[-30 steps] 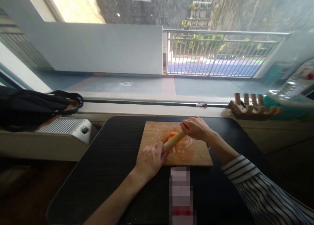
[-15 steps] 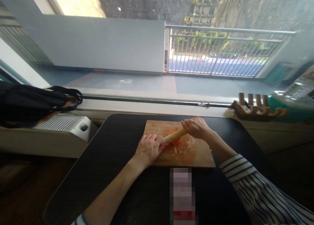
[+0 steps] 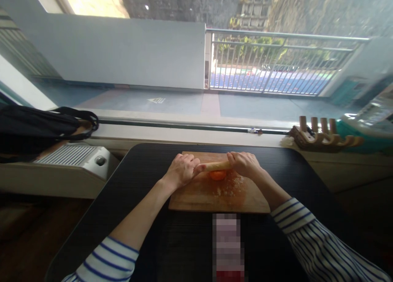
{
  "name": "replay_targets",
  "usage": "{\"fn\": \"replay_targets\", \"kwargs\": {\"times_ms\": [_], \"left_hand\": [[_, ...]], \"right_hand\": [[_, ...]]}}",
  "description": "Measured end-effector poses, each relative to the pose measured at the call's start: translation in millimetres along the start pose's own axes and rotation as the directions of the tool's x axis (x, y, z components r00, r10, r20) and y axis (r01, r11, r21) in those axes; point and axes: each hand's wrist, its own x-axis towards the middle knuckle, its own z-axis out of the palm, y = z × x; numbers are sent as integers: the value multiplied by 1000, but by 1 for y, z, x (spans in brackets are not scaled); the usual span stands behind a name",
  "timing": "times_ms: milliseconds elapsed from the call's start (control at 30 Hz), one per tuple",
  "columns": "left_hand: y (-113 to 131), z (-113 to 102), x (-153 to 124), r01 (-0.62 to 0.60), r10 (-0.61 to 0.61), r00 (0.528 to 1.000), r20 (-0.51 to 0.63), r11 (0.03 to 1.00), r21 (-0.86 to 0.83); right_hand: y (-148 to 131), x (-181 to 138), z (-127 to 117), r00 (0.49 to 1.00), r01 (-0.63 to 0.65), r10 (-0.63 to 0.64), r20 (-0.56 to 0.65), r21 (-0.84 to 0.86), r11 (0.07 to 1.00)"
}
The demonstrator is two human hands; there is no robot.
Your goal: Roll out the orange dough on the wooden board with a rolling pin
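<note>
My left hand (image 3: 183,169) and my right hand (image 3: 245,164) are wrapped round the two ends of a wooden rolling pin (image 3: 215,166). The pin lies nearly crosswise over a small orange piece of what looks like dough (image 3: 217,175), whose far side is hidden under it. Beneath them is a wooden cutting board (image 3: 196,202), dusted with white flour (image 3: 229,189) and stained orange toward its right half. The board rests on a black table (image 3: 129,200).
A window sill (image 3: 184,135) runs behind the table. On it at the right stand a wooden rack with pegs (image 3: 325,134) and a teal container (image 3: 362,130). A black bag (image 3: 37,124) lies at the left above a white radiator (image 3: 73,159). A blurred-out patch (image 3: 227,245) covers something in front.
My left hand has moved away from me, so the rolling pin has turned from slanting to nearly level. More of the orange piece shows on its near side.
</note>
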Motion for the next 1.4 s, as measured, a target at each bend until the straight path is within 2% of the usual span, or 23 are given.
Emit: {"fn": "replay_targets", "kwargs": {"times_ms": [133, 267, 500, 800, 967, 1167, 1400], "left_hand": [[1, -1, -2, -23, 23, 1000, -12, 1000, 8], [3, -4, -3, -24, 25, 999, -44, 999, 38], [5, -10, -7, -57, 57, 998, -15, 998, 42], [19, -30, -30, -28, 27, 1000, -14, 997, -73], [31, -20, -42, 77, -80, 996, -36, 994, -79], [33, -5, -39, 164, -167, 984, -67, 985, -53], [20, 8, -18, 217, -224, 964, -147, 974, -62]], "right_hand": [[-6, -17, 7, 992, -103, 105, -77, 27, 994], [-13, -37, 12, 984, -160, 164, -68, 54, 986], [-17, -53, 12, 989, -148, 149, -8, 56, 987], [-15, -64, 6, 991, -125, 129, -45, 95, 988], [-20, -62, 1, 990, -120, 126, -61, 96, 988], [-17, -46, -3, 997, -76, 75, 23, 60, 995], [-17, -23, -10, 995, -67, 73, -70, 83, 994]]}}
